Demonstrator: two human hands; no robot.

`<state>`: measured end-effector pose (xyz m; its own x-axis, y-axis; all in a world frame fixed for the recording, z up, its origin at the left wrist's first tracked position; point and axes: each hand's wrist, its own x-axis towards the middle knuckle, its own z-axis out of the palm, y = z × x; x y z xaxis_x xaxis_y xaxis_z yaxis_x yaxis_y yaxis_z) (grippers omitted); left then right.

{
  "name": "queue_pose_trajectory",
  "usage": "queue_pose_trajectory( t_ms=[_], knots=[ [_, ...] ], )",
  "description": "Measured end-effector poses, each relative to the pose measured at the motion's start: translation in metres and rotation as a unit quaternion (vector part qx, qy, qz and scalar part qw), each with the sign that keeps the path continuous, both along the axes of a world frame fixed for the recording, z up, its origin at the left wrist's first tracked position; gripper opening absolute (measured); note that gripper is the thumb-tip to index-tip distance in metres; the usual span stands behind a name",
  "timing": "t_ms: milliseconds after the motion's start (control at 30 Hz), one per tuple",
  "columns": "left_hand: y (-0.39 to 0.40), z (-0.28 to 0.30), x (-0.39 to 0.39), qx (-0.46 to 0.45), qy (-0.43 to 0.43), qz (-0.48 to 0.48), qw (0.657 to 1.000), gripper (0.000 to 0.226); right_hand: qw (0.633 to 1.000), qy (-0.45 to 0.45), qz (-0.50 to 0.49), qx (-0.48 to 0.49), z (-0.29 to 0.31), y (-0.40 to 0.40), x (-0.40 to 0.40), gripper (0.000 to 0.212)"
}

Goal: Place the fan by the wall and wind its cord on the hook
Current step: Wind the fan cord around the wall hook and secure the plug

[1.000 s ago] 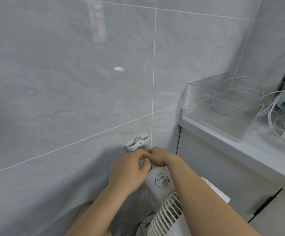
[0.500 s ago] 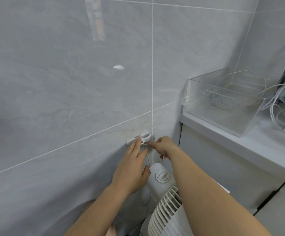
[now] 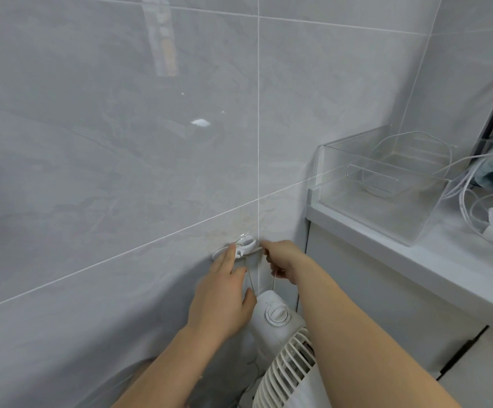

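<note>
1. Within the last second both hands rose to the hook [image 3: 243,247], so winding has begun.
2. The left hand [image 3: 224,298] rests straight fingers there; the right hand [image 3: 282,262] pinches the cord [image 3: 274,279].
3. The fan [image 3: 277,328] stands against the wall [image 3: 121,142] below.

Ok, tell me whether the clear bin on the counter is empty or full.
Nearly empty: through the clear bin only a thin white cable loop shows.

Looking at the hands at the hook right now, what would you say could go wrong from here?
1. The hook looks stuck onto the tile; the right hand pulling the cord sideways might peel it off.
2. The left hand has straight fingers at the hook, so the loop may slip.
3. A taut cord could tip the fan below.
</note>
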<state>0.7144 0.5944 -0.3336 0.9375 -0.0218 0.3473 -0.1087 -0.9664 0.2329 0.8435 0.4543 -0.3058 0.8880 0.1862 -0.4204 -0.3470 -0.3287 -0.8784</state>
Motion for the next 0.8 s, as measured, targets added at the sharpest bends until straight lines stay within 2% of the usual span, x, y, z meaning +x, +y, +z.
queue_pose_trajectory(
  t_ms=[67, 167, 267, 400, 500, 733, 800],
  knots=[
    [-0.002, -0.001, -0.001, 0.004, 0.0, 0.001, 1.0, 0.045, 0.997, 0.03, -0.032, 0.067, 0.003, -0.001, 0.0, 0.031],
    [-0.004, -0.004, -0.004, 0.007, 0.0, 0.004, 1.0, 0.038, 0.996, 0.02, -0.014, 0.081, 0.008, 0.0, -0.001, 0.03],
    [-0.006, -0.006, -0.006, 0.001, 0.001, 0.011, 1.0, 0.033, 0.997, -0.068, 0.006, 0.027, 0.007, 0.004, -0.001, 0.029],
    [-0.005, -0.004, -0.005, -0.012, -0.008, 0.014, 1.0, 0.036, 0.975, -0.207, -0.002, -0.077, 0.008, 0.012, 0.0, 0.036],
    [-0.002, -0.006, -0.003, -0.02, -0.022, 0.014, 0.999, 0.044, 0.958, -0.256, 0.006, -0.126, 0.008, 0.015, -0.004, 0.035],
    [-0.003, -0.006, -0.006, -0.028, -0.028, 0.009, 0.999, 0.034, 0.918, -0.338, 0.028, -0.205, 0.015, 0.013, -0.012, 0.027],
    [-0.001, -0.007, -0.007, -0.031, -0.029, 0.009, 0.999, 0.038, 0.907, -0.362, 0.027, -0.212, 0.018, 0.013, -0.014, 0.028]
  ],
)
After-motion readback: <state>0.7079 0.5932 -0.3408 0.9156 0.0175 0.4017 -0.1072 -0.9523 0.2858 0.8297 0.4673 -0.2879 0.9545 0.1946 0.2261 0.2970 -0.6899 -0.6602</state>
